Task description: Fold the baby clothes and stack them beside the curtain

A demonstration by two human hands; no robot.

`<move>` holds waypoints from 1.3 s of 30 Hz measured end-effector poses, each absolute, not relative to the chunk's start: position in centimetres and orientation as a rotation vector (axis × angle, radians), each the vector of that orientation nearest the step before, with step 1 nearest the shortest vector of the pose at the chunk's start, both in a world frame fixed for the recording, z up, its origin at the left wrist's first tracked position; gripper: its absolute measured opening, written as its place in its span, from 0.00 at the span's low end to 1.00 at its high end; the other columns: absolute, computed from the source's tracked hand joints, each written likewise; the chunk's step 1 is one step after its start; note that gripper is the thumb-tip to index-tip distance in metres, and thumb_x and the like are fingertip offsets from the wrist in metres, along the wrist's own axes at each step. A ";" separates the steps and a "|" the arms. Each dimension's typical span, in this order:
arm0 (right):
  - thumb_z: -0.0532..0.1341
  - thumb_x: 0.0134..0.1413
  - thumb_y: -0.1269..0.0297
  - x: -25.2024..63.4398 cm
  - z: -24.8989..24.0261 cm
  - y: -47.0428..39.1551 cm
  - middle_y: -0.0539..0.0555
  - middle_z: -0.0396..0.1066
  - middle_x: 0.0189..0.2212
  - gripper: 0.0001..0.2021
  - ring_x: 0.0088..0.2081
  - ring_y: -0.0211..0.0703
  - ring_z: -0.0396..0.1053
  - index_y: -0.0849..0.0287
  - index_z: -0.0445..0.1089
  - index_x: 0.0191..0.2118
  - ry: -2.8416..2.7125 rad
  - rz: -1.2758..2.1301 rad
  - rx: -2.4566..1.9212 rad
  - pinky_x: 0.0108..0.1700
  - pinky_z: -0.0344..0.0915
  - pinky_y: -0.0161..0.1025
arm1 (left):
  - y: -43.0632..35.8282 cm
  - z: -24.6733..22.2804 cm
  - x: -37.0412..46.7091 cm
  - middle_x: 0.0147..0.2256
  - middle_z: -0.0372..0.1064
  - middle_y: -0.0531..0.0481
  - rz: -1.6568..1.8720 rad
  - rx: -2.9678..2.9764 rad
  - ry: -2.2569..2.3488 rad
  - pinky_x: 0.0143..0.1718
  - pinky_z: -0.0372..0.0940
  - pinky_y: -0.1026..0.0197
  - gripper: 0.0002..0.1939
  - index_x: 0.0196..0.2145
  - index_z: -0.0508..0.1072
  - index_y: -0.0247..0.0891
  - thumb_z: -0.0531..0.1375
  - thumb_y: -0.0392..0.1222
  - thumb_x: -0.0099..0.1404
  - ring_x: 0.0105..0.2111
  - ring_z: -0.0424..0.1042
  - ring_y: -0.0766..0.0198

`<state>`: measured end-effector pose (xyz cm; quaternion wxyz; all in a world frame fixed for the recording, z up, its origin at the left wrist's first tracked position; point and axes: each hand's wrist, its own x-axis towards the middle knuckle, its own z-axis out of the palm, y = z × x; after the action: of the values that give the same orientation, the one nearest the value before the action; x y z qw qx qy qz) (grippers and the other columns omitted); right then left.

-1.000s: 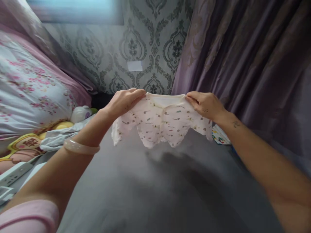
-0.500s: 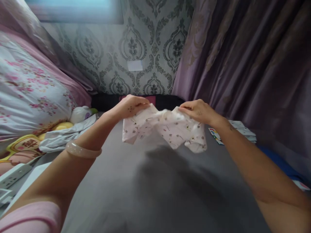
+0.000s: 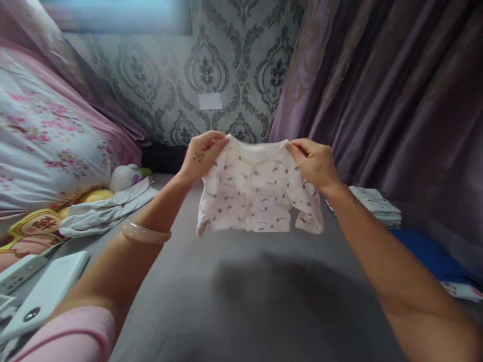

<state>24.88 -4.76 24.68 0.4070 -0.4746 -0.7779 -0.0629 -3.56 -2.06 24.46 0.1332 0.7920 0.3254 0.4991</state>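
A small white baby shirt with a scattered tiny print hangs spread in the air above the grey sheet. My left hand pinches its left shoulder near the neckline. At the opposite shoulder, my right hand grips the cloth between thumb and fingers. The neckline stretches between both hands, and the sleeves droop at either side. A dark shadow falls on the sheet below the shirt.
On the right lie a stack of folded clothes and a blue cloth. To the left are a crumpled grey garment, a plush toy, a power strip and a white device. A purple curtain hangs at right.
Both hands have risen and moved slightly apart, still holding the shirt. The shirt went from bunched and folded over to hanging open with its front facing me.
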 end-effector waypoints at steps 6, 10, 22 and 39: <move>0.55 0.60 0.47 24.8 24.8 -5.0 0.52 0.74 0.27 0.20 0.31 0.43 0.69 0.57 0.77 0.36 -1.971 -0.084 -1.183 0.33 0.61 0.38 | -2.3 24.1 -3.1 0.24 0.70 0.51 1.445 2.228 0.907 0.23 0.61 0.68 0.14 0.32 0.77 0.35 0.60 0.49 0.61 0.25 0.68 0.68; 0.56 0.59 0.47 24.4 24.5 -5.1 0.51 0.74 0.27 0.20 0.30 0.43 0.69 0.58 0.77 0.36 -2.012 -0.042 -1.166 0.33 0.61 0.37 | -2.2 23.8 -2.7 0.25 0.71 0.50 1.464 2.206 0.914 0.23 0.61 0.67 0.14 0.32 0.76 0.34 0.61 0.50 0.60 0.25 0.68 0.68; 0.55 0.61 0.49 24.6 24.0 -4.5 0.53 0.76 0.30 0.19 0.31 0.43 0.70 0.58 0.77 0.38 -2.030 -0.092 -1.163 0.34 0.62 0.38 | -2.1 23.9 -3.3 0.29 0.74 0.49 1.381 2.509 1.002 0.31 0.63 0.66 0.14 0.35 0.78 0.34 0.58 0.47 0.62 0.30 0.70 0.66; 0.50 0.67 0.53 24.7 23.6 -5.1 0.54 0.72 0.36 0.18 0.41 0.47 0.67 0.52 0.75 0.40 -2.035 -0.568 -1.218 0.42 0.56 0.42 | -2.2 23.2 -4.1 0.36 0.72 0.48 1.485 2.771 1.326 0.39 0.60 0.59 0.15 0.40 0.77 0.45 0.53 0.52 0.68 0.38 0.68 0.60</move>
<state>24.70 -5.10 23.57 0.3441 -0.4690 -0.7835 -0.2187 -4.12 -2.20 23.17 -0.1346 0.8047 0.3850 0.4313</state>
